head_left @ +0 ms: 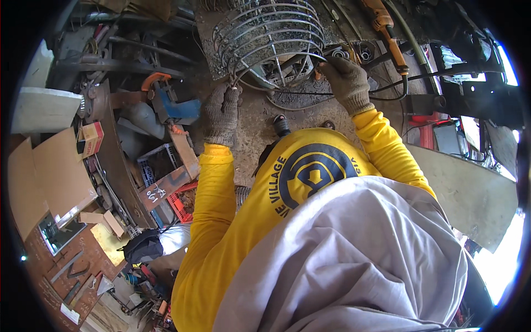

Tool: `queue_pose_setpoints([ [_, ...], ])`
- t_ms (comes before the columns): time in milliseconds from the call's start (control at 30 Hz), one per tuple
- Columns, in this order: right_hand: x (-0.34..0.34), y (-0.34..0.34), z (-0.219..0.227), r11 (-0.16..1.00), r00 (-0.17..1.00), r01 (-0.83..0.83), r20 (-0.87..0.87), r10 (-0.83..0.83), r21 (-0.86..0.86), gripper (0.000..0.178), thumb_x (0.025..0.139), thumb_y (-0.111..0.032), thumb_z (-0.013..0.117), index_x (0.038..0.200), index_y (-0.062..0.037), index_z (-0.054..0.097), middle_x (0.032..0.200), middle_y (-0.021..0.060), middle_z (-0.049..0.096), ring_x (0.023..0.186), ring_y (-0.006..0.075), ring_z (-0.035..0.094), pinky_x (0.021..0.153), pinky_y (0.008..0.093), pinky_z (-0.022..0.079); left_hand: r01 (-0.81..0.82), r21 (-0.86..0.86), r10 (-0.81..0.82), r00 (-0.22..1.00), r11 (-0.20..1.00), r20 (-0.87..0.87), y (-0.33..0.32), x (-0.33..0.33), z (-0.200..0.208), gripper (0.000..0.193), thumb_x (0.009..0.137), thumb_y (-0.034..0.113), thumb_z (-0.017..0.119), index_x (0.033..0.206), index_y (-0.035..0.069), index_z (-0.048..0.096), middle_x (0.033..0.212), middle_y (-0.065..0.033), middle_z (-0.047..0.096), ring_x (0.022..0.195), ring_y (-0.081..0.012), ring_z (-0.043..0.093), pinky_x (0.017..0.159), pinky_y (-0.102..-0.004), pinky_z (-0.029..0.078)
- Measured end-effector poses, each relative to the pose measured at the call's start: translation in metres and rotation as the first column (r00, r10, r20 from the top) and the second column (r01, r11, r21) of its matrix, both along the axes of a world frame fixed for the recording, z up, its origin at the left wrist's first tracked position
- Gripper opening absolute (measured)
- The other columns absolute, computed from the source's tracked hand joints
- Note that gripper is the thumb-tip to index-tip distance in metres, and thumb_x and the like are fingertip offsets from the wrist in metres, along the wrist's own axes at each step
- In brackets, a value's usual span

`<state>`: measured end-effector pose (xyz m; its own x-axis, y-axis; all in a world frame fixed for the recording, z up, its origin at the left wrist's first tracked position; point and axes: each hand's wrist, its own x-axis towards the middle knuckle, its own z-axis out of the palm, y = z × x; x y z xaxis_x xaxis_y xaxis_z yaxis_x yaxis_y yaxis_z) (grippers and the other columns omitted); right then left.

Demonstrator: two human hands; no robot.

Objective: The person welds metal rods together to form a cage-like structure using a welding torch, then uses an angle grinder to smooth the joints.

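A round cage of bent metal rods [271, 44], with several curved rings joined by crosspieces, rests at the worktable's near edge in front of me. My left hand [221, 113], in a grey-brown knit glove, is closed at the cage's near left side, where the rod ends meet. The gloved fingers of my right hand [348, 83] are closed around the near right end of the lowest ring. Exactly how the fingertips sit on the rods is hard to see.
An orange corded power tool [383, 22] lies at the back right, its black cable [395, 86] looping toward me. On the left are a blue vise-like tool [180, 108], cardboard sheets [50, 177] and a red plastic crate [180, 202]. A pale flat sheet [462, 193] stands at the right.
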<state>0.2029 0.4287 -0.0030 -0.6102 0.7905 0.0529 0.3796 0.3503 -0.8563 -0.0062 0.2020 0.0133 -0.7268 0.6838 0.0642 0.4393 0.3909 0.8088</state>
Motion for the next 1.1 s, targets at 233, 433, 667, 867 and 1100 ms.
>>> queue_pose_setpoints([
  [233,0.003,0.000,-0.007,0.998,1.000,-0.016,0.023,0.015,0.064,0.032,0.088,-0.033,0.073,0.109,-0.0077,0.073,0.092,0.0133,0.073,0.088,0.0252,0.071,0.078,0.0335,0.054,0.059,0.006,-0.058,0.992,0.998,-0.114,0.000,-0.012,-0.011,0.023,0.098,0.022,0.060,0.106,0.001,0.067,0.095,-0.0116,0.072,0.086,-0.0209,0.069,0.078,-0.0338,0.052],
  [433,0.009,0.000,-0.032,0.976,0.971,-0.138,-0.217,0.101,-0.167,0.053,0.085,-0.016,0.076,0.134,-0.0049,0.056,0.109,0.0107,0.071,0.098,0.0196,0.070,0.087,0.0320,0.055,0.042,0.123,-0.028,0.993,0.991,-0.114,0.001,-0.014,-0.026,0.024,0.098,0.021,0.061,0.110,-0.001,0.065,0.096,-0.0108,0.072,0.086,-0.0195,0.070,0.077,-0.0320,0.053],
  [667,0.024,0.002,-0.033,0.945,0.963,-0.137,-0.264,0.056,-0.298,0.057,0.087,-0.005,0.070,0.140,-0.0018,0.049,0.118,0.0081,0.065,0.105,0.0146,0.063,0.092,0.0290,0.052,-0.003,0.180,0.000,1.000,0.984,0.012,0.005,-0.011,-0.023,0.024,0.098,0.020,0.062,0.110,0.000,0.065,0.097,-0.0103,0.072,0.086,-0.0187,0.069,0.077,-0.0314,0.053],
  [867,0.021,0.008,-0.036,0.909,0.956,-0.106,-0.293,-0.018,-0.404,0.052,0.088,-0.010,0.071,0.136,-0.0032,0.054,0.122,0.0096,0.066,0.110,0.0174,0.063,0.097,0.0312,0.050,-0.018,0.182,0.026,0.999,0.983,-0.038,0.004,-0.007,-0.019,0.022,0.097,0.020,0.062,0.107,0.001,0.067,0.096,-0.0100,0.072,0.086,-0.0205,0.069,0.078,-0.0327,0.052],
  [1100,0.010,0.006,-0.032,0.961,0.996,-0.075,-0.066,0.059,-0.268,0.038,0.091,-0.027,0.069,0.120,-0.0034,0.067,0.106,0.0160,0.071,0.100,0.0245,0.068,0.089,0.0332,0.051,0.038,0.115,-0.006,0.964,0.993,-0.266,-0.001,-0.016,-0.027,0.022,0.096,0.021,0.063,0.103,0.000,0.067,0.096,-0.0102,0.072,0.086,-0.0221,0.068,0.078,-0.0343,0.052],
])
